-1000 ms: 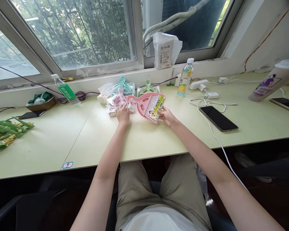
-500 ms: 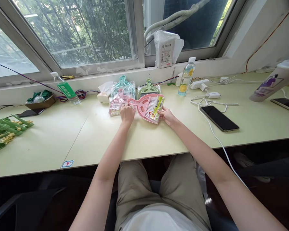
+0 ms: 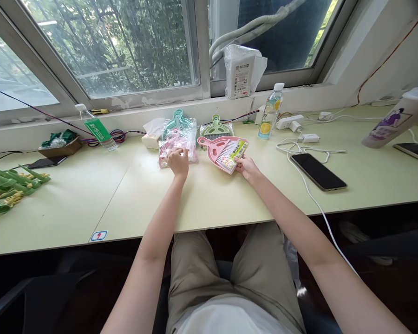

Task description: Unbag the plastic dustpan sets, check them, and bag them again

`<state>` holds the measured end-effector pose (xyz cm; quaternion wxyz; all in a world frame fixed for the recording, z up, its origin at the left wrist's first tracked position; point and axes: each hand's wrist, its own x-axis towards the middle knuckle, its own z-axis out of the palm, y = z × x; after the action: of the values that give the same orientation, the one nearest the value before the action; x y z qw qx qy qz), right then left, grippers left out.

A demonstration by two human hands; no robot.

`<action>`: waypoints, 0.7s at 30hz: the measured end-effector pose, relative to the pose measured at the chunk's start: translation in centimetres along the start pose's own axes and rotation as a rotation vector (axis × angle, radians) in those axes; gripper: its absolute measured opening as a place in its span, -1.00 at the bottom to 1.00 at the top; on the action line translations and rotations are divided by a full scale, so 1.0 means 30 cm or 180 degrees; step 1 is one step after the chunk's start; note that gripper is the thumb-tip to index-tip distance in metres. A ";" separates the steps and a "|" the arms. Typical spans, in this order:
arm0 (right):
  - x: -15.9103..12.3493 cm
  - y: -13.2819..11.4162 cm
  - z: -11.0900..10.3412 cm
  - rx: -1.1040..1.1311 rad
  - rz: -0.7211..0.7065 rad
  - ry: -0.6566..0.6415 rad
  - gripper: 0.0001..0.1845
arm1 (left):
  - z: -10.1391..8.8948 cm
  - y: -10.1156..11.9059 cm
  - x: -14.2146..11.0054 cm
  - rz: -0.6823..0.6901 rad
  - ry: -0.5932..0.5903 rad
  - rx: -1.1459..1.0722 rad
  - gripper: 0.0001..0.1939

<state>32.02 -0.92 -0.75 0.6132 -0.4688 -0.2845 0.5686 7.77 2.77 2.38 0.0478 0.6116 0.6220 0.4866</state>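
My right hand (image 3: 246, 167) grips the lower edge of a pink mini dustpan (image 3: 220, 149) with a small brush and a printed label, held low over the pale green desk (image 3: 212, 199). My left hand (image 3: 179, 162) rests with curled fingers on a clear bag holding another pink dustpan set (image 3: 177, 144). Behind that bag lie a teal dustpan set (image 3: 178, 121) and a green dustpan set (image 3: 216, 128), both bagged.
A lemon drink bottle (image 3: 271, 112), chargers and white cables (image 3: 306, 141), and a black phone (image 3: 318, 171) lie to the right. A tipped white bottle (image 3: 393, 118) sits far right. Green plastic pieces (image 3: 7, 185) are piled at the left, with a lying bottle (image 3: 96, 130) near the sill.
My right hand has carried the pink dustpan to the right, away from the bagged set, and lowered it toward the desk. My left hand stayed on the bagged pink set.
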 end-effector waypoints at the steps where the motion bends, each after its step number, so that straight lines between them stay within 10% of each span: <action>1: 0.001 0.000 -0.002 0.0033 -0.0019 -0.0004 -0.80 | 0.000 -0.005 0.004 -0.0080 -0.0039 -0.0009 -0.56; 12: -0.015 -0.013 0.003 0.0189 -0.0401 -0.0284 -0.76 | 0.051 0.016 -0.048 0.1304 -0.0903 0.0498 -0.61; 21: -0.012 -0.009 0.005 0.0006 -0.0310 0.0007 -0.77 | 0.077 0.020 -0.057 0.1238 -0.1186 0.1030 -0.59</action>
<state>31.92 -1.21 -0.39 0.6409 -0.4545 -0.3057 0.5378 10.13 2.51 0.66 -0.0309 0.7974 0.5432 0.2608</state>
